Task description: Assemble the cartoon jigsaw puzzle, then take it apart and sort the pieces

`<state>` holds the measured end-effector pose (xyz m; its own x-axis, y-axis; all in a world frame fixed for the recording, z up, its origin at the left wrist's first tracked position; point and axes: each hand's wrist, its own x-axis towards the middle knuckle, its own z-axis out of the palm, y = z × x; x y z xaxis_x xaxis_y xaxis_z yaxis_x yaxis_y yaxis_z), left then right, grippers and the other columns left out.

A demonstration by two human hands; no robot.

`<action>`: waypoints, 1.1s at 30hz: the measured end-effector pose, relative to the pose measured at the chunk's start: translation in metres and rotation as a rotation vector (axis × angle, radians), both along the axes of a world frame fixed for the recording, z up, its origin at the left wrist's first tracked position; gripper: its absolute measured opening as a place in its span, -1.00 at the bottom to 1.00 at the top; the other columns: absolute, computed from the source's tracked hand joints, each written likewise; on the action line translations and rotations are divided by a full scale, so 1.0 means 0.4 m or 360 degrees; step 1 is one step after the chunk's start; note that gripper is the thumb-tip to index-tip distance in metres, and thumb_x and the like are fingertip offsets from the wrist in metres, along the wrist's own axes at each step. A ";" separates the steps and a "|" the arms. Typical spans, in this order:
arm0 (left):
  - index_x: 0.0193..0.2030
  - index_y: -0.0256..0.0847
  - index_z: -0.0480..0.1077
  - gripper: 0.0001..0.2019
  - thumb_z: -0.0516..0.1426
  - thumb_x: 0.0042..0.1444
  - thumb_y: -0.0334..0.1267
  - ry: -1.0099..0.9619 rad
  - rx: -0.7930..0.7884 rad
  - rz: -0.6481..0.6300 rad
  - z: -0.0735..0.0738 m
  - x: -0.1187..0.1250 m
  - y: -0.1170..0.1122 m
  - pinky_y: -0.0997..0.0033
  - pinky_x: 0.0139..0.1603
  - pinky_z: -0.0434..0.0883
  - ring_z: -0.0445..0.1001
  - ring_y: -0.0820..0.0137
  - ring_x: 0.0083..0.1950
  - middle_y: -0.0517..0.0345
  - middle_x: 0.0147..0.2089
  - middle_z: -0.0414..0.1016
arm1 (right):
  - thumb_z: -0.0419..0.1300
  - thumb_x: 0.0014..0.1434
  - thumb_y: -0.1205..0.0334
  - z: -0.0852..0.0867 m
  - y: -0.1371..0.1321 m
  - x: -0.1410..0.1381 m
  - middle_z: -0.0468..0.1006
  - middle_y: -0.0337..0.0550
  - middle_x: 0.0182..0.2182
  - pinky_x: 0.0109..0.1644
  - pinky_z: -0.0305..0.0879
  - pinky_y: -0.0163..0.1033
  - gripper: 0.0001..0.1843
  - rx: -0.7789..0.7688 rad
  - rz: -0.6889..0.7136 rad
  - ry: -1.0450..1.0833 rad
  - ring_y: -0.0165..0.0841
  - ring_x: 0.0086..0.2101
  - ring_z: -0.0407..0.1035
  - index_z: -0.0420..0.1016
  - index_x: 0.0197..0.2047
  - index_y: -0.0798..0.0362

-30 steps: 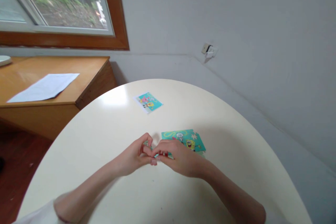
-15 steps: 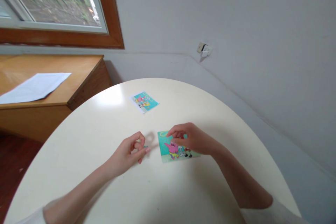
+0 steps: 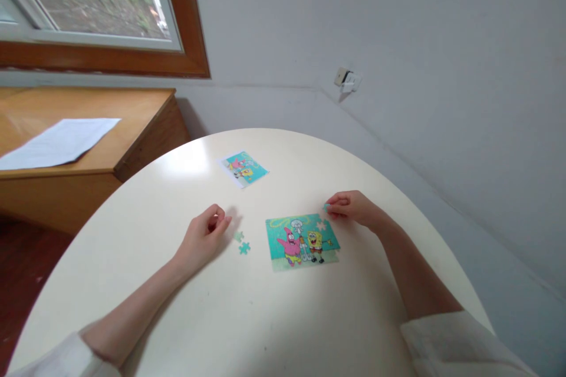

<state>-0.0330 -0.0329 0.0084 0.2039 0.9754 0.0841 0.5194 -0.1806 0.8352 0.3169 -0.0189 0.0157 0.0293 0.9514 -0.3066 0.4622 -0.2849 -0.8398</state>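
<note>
A jigsaw puzzle (image 3: 289, 247) with cartoon figures on teal lies in front of me, a gap showing near its upper right corner and another notch at its lower right. My right hand (image 3: 351, 207) is just beyond that upper right corner, its fingertips pinching a small teal puzzle piece (image 3: 326, 207). To the left of the puzzle, my left hand (image 3: 206, 232) hovers with curled fingers and nothing visible in them. Close to its fingertips lie two loose pieces: a pale green puzzle piece (image 3: 239, 236) and a teal puzzle piece (image 3: 244, 248).
A picture card (image 3: 247, 172) with the same cartoon figures rests farther back on the round white table (image 3: 247, 330). At the left is a wooden desk (image 3: 141, 106) bearing white paper (image 3: 66, 141). The wall with a socket (image 3: 347, 79) stands behind.
My right hand has moved from over the puzzle to its upper right, uncovering the picture, and now pinches a piece. My left hand has drawn back leftward, revealing two loose pieces.
</note>
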 end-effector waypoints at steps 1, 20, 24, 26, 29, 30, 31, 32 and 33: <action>-0.51 -0.18 0.03 -0.69 -0.03 0.08 -0.02 0.0000 -0.0006 -0.0010 -0.005 -0.001 0.002 0.56 -0.55 -0.04 -0.04 0.57 -0.58 0.39 -0.64 -0.05 | 0.38 -0.30 0.05 -0.002 0.000 0.002 0.51 -0.20 -0.63 -0.47 0.24 -0.29 -0.66 -0.0003 0.0009 0.0015 -0.39 -0.55 0.36 0.47 -0.48 0.10; -0.51 -0.18 0.05 -0.72 -0.04 0.11 -0.09 0.0101 0.0086 -0.0055 -0.008 -0.004 -0.002 0.55 -0.53 -0.01 -0.01 0.56 -0.57 0.39 -0.63 -0.04 | 0.41 -0.36 0.13 -0.012 0.001 -0.015 0.49 -0.26 -0.65 -0.48 0.21 -0.32 -0.70 -0.0156 0.0107 0.0124 -0.47 -0.60 0.30 0.45 -0.57 0.10; -0.51 -0.18 0.05 -0.73 -0.04 0.11 -0.09 0.0116 0.0093 -0.0056 -0.012 -0.006 -0.002 0.55 -0.53 0.00 -0.01 0.56 -0.56 0.38 -0.62 -0.03 | 0.40 -0.35 0.14 -0.015 0.004 -0.016 0.49 -0.27 -0.65 -0.50 0.20 -0.35 -0.71 -0.0142 0.0090 0.0095 -0.48 -0.60 0.30 0.45 -0.57 0.10; -0.51 -0.18 0.05 -0.73 -0.04 0.11 -0.09 0.0106 0.0109 -0.0052 -0.015 -0.006 -0.001 0.55 -0.53 0.00 -0.01 0.56 -0.56 0.38 -0.62 -0.03 | 0.40 -0.35 0.14 -0.017 0.005 -0.015 0.50 -0.27 -0.65 -0.49 0.21 -0.35 -0.71 -0.0130 0.0097 0.0083 -0.48 -0.59 0.31 0.45 -0.57 0.11; -0.52 -0.18 0.05 -0.72 -0.03 0.09 -0.09 0.0079 0.0137 -0.0045 -0.019 -0.006 0.002 0.55 -0.54 -0.01 -0.02 0.56 -0.57 0.39 -0.63 -0.04 | 0.40 -0.34 0.14 -0.019 0.006 -0.013 0.50 -0.27 -0.65 -0.49 0.21 -0.36 -0.71 -0.0132 0.0116 0.0059 -0.48 -0.59 0.31 0.45 -0.56 0.11; -0.52 -0.18 0.05 -0.72 -0.03 0.09 -0.08 0.0073 0.0144 -0.0046 -0.020 -0.006 0.002 0.55 -0.55 0.00 -0.02 0.56 -0.57 0.39 -0.63 -0.03 | 0.40 -0.33 0.14 -0.020 0.006 -0.012 0.50 -0.27 -0.64 -0.49 0.21 -0.37 -0.71 -0.0136 0.0120 0.0054 -0.48 -0.59 0.31 0.45 -0.56 0.11; -0.52 -0.18 0.06 -0.73 -0.03 0.09 -0.08 0.0070 0.0149 -0.0047 -0.021 -0.006 0.003 0.56 -0.55 0.00 -0.01 0.55 -0.57 0.39 -0.63 -0.03 | 0.40 -0.33 0.14 -0.020 0.006 -0.012 0.50 -0.27 -0.64 -0.49 0.21 -0.36 -0.71 -0.0141 0.0122 0.0052 -0.48 -0.59 0.31 0.45 -0.56 0.11; -0.52 -0.18 0.06 -0.73 -0.03 0.09 -0.09 0.0071 0.0151 -0.0048 -0.021 -0.006 0.003 0.56 -0.55 0.00 -0.01 0.55 -0.57 0.38 -0.64 -0.02 | 0.40 -0.33 0.13 -0.021 0.006 -0.012 0.50 -0.27 -0.64 -0.49 0.22 -0.36 -0.71 -0.0145 0.0121 0.0053 -0.48 -0.59 0.31 0.45 -0.56 0.11; -0.53 -0.18 0.06 -0.73 -0.02 0.08 -0.09 0.0073 0.0154 -0.0046 -0.021 -0.006 0.003 0.56 -0.55 0.00 -0.01 0.55 -0.57 0.38 -0.64 -0.02 | 0.40 -0.33 0.12 -0.022 0.006 -0.011 0.50 -0.27 -0.64 -0.49 0.22 -0.36 -0.70 -0.0147 0.0117 0.0054 -0.48 -0.58 0.31 0.44 -0.56 0.11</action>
